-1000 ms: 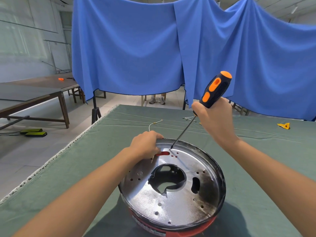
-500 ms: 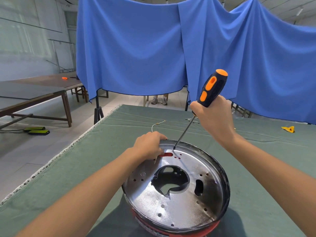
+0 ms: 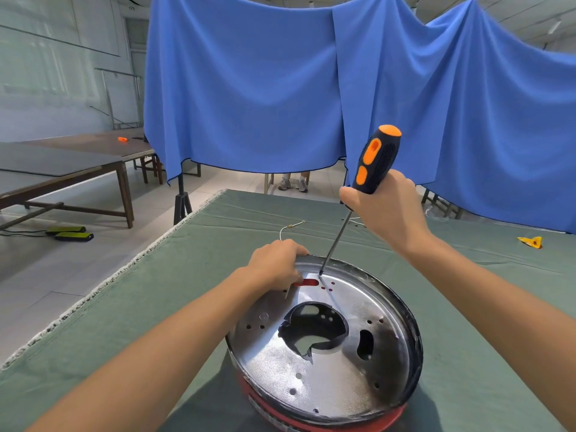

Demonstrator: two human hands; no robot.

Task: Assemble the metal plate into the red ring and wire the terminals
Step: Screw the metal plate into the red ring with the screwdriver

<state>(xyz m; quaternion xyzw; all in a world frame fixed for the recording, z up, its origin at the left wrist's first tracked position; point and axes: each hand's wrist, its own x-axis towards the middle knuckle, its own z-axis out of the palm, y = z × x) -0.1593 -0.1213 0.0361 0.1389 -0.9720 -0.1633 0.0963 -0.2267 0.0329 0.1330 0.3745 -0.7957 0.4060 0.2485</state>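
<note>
Atop red ring (image 3: 314, 424), shiny perforated metal plate (image 3: 327, 366).

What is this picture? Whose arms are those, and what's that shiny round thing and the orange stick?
There's no machine here. The camera sits on a person's head, looking down, so you see their own two arms.

The shiny round thing is a metal plate full of holes, sitting on top of a red ring. Both rest on a table covered with green cloth.

The right hand grips a screwdriver with a black and orange handle. Its thin tip touches the plate near the far rim, by a red slot. The left hand rests curled on the plate's rim, perhaps steadying it.

Farther off on the cloth lie a thin wire and a small yellow piece. A big blue curtain hangs behind.
</note>
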